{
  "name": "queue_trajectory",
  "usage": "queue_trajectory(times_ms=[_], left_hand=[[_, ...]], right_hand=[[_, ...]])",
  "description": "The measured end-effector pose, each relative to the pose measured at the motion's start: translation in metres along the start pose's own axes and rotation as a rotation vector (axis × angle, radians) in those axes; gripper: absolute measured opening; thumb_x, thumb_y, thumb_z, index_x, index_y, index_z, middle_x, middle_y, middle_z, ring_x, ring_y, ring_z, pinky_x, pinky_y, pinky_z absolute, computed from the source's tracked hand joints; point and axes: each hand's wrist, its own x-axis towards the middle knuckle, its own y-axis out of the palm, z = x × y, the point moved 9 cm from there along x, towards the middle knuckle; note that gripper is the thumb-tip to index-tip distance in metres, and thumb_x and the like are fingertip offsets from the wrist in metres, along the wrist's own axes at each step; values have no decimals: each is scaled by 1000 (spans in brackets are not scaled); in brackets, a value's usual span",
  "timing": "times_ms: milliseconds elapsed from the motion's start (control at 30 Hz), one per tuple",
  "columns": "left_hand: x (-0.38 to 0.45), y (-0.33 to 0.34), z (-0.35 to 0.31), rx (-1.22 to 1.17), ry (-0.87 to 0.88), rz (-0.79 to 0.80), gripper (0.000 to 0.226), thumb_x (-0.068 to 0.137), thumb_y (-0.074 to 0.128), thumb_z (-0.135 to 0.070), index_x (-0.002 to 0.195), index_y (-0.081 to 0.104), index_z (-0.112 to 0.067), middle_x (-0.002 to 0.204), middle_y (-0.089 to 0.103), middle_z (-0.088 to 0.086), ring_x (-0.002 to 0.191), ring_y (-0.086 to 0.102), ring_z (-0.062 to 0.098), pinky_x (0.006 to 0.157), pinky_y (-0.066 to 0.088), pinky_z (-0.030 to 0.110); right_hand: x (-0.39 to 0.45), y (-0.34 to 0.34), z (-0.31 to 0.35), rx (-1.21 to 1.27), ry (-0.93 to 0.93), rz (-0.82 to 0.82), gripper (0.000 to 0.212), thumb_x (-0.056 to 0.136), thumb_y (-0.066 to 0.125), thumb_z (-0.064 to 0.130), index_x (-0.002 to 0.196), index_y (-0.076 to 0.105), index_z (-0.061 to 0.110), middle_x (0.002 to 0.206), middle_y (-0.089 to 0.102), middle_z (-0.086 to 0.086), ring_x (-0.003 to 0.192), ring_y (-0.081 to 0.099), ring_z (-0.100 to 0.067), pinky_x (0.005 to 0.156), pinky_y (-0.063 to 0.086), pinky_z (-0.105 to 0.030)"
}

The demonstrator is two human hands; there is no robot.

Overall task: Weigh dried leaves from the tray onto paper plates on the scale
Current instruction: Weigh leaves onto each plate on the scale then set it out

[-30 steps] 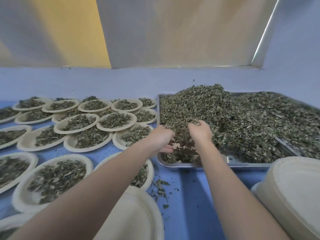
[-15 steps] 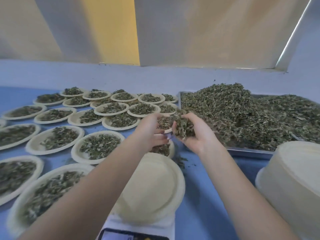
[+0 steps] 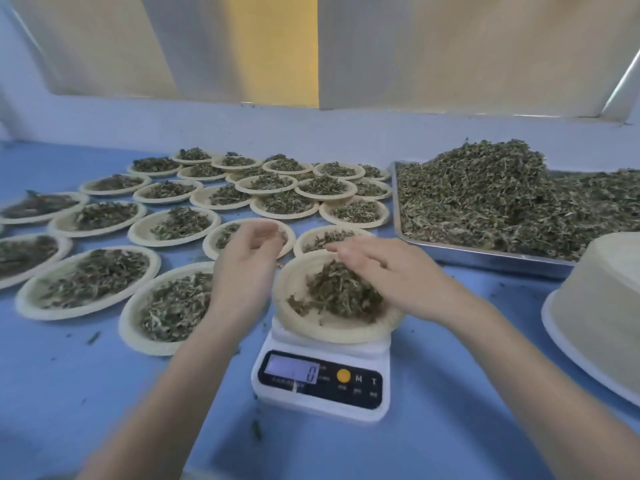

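Head view of a person weighing dried leaves at a blue table (image 3: 450, 393), both bare forearms reaching in from the near edge. Far to the left of the left hand (image 3: 247, 258), filled paper plates (image 3: 86, 282) are spreading in rows toward the pale wall, each carrying a small heap of leaves; one of them is lying partly under the left wrist. The left hand is hovering just left of the plate on the scale (image 3: 339, 329), its fingers loosely curled and, as far as can be seen, holding nothing. Between the two hands, that plate is sitting on the white digital scale (image 3: 320, 379), whose display is showing what looks like a zero. A fresh pile of leaves (image 3: 341, 291) is lying in the plate. The right hand (image 3: 391, 268) is hanging over the pile with its fingers stretched out flat and apart, gripping nothing; whether it is touching the leaves cannot be told. Beyond the right hand, the metal tray (image 3: 485, 256) is standing heaped with the bulk dried leaves (image 3: 502, 195). To the right of the right arm, a stack of unused paper plates (image 3: 602, 306) is rising at the frame's edge.
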Motion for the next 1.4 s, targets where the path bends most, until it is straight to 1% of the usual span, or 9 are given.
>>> queue_trajectory(times_ms=[100,200,367,700,933,1067,1200,1300,1400], left_hand=[[-12,2,2,15,94,5,20,95,51,-19,100,59,-37,104,63,-22,95,56,-12,86,43,20],[-17,5,11,-36,91,21,21,95,52,-23,101,61,-41,99,63,-30,87,54,-19,77,41,12],[-24,13,31,-143,18,102,26,96,50,-28,120,60,-34,121,60,-23,117,53,2,105,40,35],[-28,9,48,-353,-52,157,50,78,57,-44,127,56,-34,129,59,-16,119,55,4,100,43,31],[-31,6,56,-382,-82,170,41,76,58,-44,116,58,-39,133,56,-12,121,54,9,101,42,32],[-30,8,58,-389,-111,186,50,78,66,-37,127,55,-32,134,56,-2,123,53,15,105,41,39],[-32,15,63,-262,-166,223,56,75,65,-48,128,50,-39,135,54,-11,124,51,8,110,34,39],[-29,20,61,-111,-147,231,56,91,57,-40,143,37,-36,144,40,-18,126,37,-2,104,28,26],[-16,16,46,-54,-115,190,52,97,49,-30,146,31,-35,148,38,-13,131,38,8,111,29,37]], right_hand=[[-8,-12,-8,112,6,-179,57,91,26,56,127,61,29,117,60,23,101,43,25,84,25,7],[-15,-8,-22,236,67,-223,50,95,26,51,132,54,33,128,51,25,117,35,22,99,20,-4],[-22,-3,-42,405,198,-283,57,86,25,64,136,45,46,135,38,31,134,27,7,106,20,-21],[-24,4,-37,457,151,-273,58,83,29,70,134,43,50,125,33,48,118,20,34,90,13,8],[-25,6,-40,465,191,-270,57,86,30,62,139,43,42,143,35,29,127,24,21,93,15,1],[-26,5,-40,458,197,-279,61,86,30,62,141,40,39,136,36,33,114,25,34,86,16,11],[-27,10,-55,495,346,-304,63,94,24,59,150,22,31,139,27,28,98,30,37,91,15,-3],[-25,19,-59,544,425,-322,68,91,23,64,151,19,32,152,23,21,126,24,16,101,13,-16],[-20,16,-57,601,459,-401,64,91,27,65,148,26,36,152,28,19,135,26,-1,101,18,-23]])
